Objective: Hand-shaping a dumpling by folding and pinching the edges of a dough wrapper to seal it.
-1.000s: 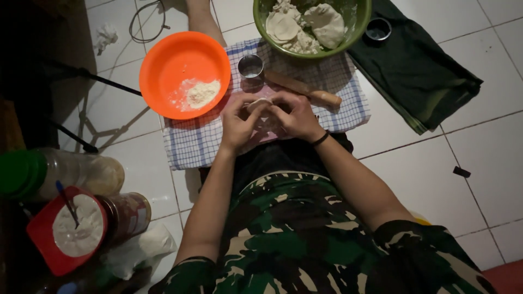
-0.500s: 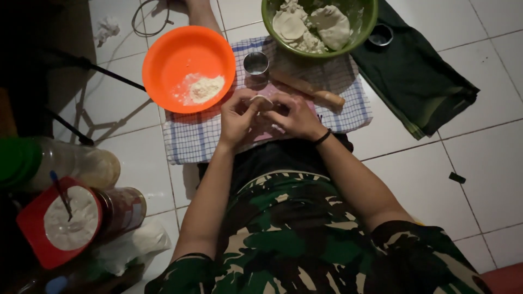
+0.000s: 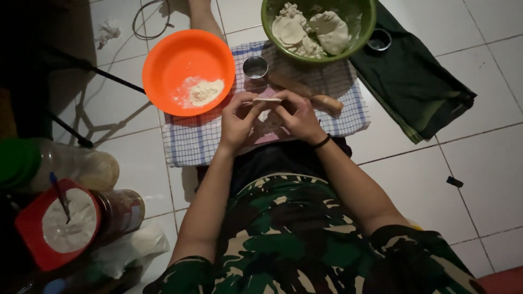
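My left hand (image 3: 237, 121) and my right hand (image 3: 297, 114) meet over a checked cloth (image 3: 190, 142) on the tiled floor, both pinching a small flat piece of pale dough (image 3: 267, 100) between their fingertips. Just beyond the hands lie a wooden rolling pin (image 3: 316, 98) and a small round metal cup (image 3: 255, 67). An orange bowl (image 3: 163, 65) with a heap of flour stands to the left of the cup. A green bowl (image 3: 359, 32) holding lumps of dough sits at the far right of the cloth.
A dark green cloth (image 3: 419, 81) with a small metal ring (image 3: 378, 39) on it lies to the right. At the left stand jars: a green-lidded plastic jar (image 3: 60, 166), a glass jar (image 3: 121, 209), and a red container of white powder (image 3: 62, 223) with a spoon.
The view has shifted slightly. My hands have stayed together over the cloth, and the dough piece is now held up flat between the fingertips.
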